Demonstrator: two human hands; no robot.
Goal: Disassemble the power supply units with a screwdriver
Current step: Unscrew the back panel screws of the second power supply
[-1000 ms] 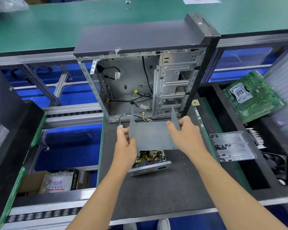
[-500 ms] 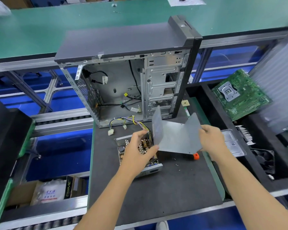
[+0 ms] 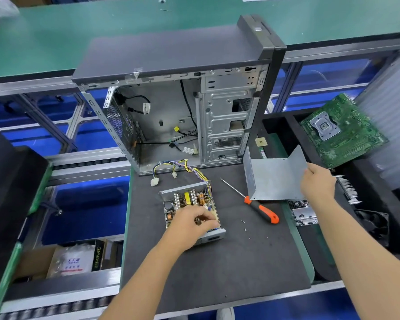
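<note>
My left hand (image 3: 189, 224) lies on the opened power supply unit (image 3: 191, 209), fingers curled down over the near right part of its circuit board; whether they actually pinch a part I cannot tell. The unit sits on the dark mat of the desk (image 3: 217, 269), in front of the empty computer case (image 3: 183, 100). Its long axis runs from far-left to near-right, with the metal end wall facing me and the bundle of coloured wires (image 3: 183, 166) leaving the far end toward the case.

My right hand (image 3: 318, 184) grips the right edge of the grey metal cover (image 3: 274, 179), thumb on top. I hold the cover up off the mat at the desk's right edge, its flat panel tilted toward me and its two side flaps rising at the left and right.

The screwdriver (image 3: 252, 203) lies on the mat between the unit and the cover, touched by neither hand. Its orange handle points near-right, its shaft and tip far-left. A few loose screws (image 3: 245, 226) lie just beside the handle. A green motherboard (image 3: 340, 130) rests in the black tray to the right.
</note>
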